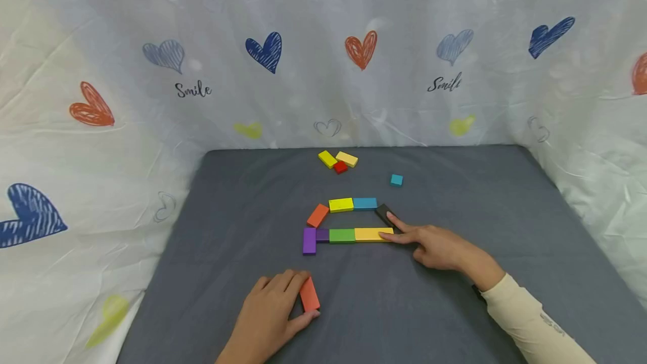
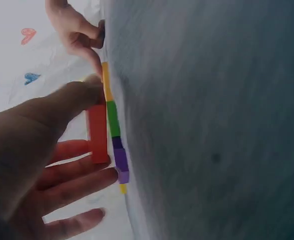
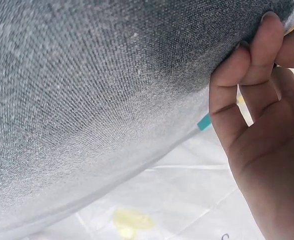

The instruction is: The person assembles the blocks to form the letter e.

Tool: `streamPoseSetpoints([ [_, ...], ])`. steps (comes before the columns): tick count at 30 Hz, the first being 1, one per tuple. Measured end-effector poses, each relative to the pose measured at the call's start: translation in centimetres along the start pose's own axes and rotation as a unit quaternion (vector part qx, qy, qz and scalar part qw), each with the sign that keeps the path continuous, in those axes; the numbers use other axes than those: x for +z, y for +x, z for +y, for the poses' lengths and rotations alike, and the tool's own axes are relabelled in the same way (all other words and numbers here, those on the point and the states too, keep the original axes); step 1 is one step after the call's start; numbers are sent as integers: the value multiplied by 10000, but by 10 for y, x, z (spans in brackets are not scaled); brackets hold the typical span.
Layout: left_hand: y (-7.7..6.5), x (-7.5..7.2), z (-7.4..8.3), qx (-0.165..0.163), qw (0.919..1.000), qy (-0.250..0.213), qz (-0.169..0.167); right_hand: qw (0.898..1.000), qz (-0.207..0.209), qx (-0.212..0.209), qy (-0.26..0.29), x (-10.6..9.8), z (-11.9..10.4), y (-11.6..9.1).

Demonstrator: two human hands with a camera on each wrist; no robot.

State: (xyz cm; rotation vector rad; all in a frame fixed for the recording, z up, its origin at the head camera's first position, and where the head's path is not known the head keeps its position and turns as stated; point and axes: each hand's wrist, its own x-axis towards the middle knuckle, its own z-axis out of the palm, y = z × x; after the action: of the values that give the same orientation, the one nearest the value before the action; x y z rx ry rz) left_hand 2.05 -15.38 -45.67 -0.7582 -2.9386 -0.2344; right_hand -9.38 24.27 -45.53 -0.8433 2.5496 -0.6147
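My left hand (image 1: 270,308) pinches an orange-red block (image 1: 310,295) between thumb and fingertips, at the near side of the loop of blocks. In the left wrist view, the block (image 2: 98,132) spans from the thumb to the fingers. My right hand (image 1: 440,246) has two fingers stretched out, one touching the black block (image 1: 385,213), the other at the right end of the long yellow block (image 1: 373,234). Left of that lie a green block (image 1: 342,236), a dark purple one (image 1: 322,235) and an upright-set purple one (image 1: 309,241). An orange block (image 1: 318,215), a yellow one (image 1: 341,205) and a blue one (image 1: 365,204) form the far side.
Behind the loop lie a yellow block (image 1: 327,159), a pale yellow one (image 1: 347,159) and a red one (image 1: 341,167) close together. A small teal block (image 1: 396,180) sits apart to their right. The grey cloth (image 1: 227,212) ends at a heart-printed curtain (image 1: 303,100).
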Motion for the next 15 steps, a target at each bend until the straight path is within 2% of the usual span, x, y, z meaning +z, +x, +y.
streamPoseSetpoints([
  [6, -11, 8, 7, -90, 9995, -129, -284, 9999, 59, 110, 37, -2, 0, -1],
  [10, -20, 0, 9, -164, 9966, -204, -787, 10000, 40, 62, 41, -2, -1, 1],
  [15, -31, -11, 10, -54, 9902, -198, -1378, 9999, -9, 86, 65, 0, -1, 2],
])
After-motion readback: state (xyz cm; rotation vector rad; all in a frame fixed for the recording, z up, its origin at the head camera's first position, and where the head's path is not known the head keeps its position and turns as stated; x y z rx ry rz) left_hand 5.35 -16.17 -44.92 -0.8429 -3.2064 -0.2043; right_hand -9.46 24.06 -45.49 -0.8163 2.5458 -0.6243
